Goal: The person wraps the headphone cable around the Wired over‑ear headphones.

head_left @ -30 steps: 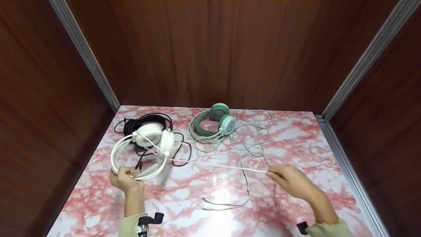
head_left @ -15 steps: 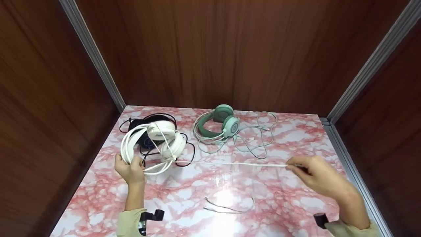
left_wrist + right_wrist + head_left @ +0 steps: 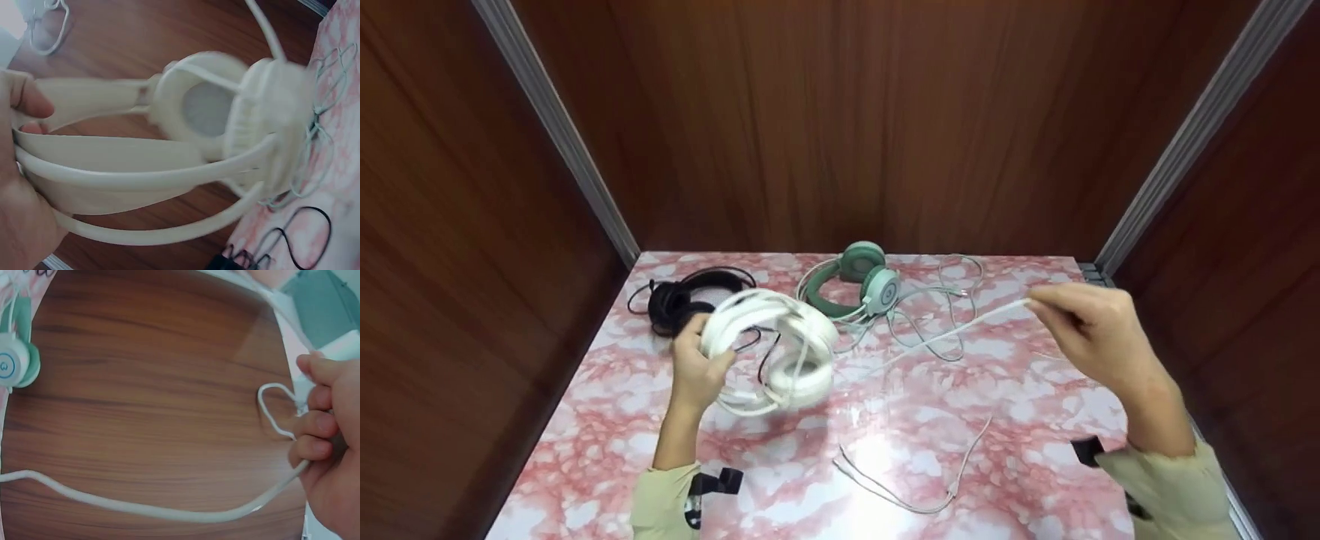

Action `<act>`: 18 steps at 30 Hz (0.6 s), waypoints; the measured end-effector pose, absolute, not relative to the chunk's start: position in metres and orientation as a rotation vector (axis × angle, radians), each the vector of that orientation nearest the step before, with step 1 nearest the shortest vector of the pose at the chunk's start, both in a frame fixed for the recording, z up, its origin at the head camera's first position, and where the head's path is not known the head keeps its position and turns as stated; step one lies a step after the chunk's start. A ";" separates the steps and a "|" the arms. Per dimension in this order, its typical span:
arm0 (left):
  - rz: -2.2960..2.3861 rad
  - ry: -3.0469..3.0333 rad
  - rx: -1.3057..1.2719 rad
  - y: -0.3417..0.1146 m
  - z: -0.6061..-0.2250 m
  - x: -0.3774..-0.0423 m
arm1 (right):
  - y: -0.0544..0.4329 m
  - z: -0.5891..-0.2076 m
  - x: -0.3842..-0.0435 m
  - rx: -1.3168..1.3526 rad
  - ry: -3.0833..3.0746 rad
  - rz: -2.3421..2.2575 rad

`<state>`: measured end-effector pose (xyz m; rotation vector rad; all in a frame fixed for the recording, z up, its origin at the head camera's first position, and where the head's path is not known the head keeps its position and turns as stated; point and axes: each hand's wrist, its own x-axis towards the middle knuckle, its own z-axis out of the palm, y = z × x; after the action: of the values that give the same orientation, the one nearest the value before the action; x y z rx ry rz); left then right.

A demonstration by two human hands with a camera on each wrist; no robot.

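Headphones (image 3: 802, 384) above surface (image 3: 780, 480), just right of left hand (image 3: 697, 371) gripping their headband (image 3: 739, 315); right hand (image 3: 1099, 337), well apart, pinches cable (image 3: 191, 516).

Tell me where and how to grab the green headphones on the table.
I'd take the green headphones by the headband, coming down from above. The band curves out toward the left in the head view, while the cord spreads over the table on the right. A front approach looks crowded: the held white headset hangs there.
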<state>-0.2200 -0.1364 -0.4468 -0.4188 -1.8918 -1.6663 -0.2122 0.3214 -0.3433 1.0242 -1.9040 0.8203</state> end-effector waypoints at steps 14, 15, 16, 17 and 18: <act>-2.349 -1.671 -1.315 -0.120 -0.472 -0.214 | 0.284 -0.338 -0.255 0.792 -1.839 0.887; -2.435 -1.577 -1.371 -0.117 -0.472 -0.214 | 0.283 -0.342 -0.261 0.754 -1.856 0.907; -2.527 -1.471 -1.422 -0.115 -0.471 -0.214 | 0.283 -0.345 -0.266 0.719 -1.873 0.925; -2.605 -1.363 -1.470 -0.113 -0.471 -0.214 | 0.282 -0.348 -0.271 0.688 -1.899 0.951; -2.680 -1.245 -1.518 -0.111 -0.471 -0.215 | 0.281 -0.353 -0.276 0.662 -1.921 0.974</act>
<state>-0.2146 -0.1106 -0.4710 -1.5184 -1.2453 -2.6795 -0.2759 0.2806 -0.3528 0.6619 -1.9207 0.9742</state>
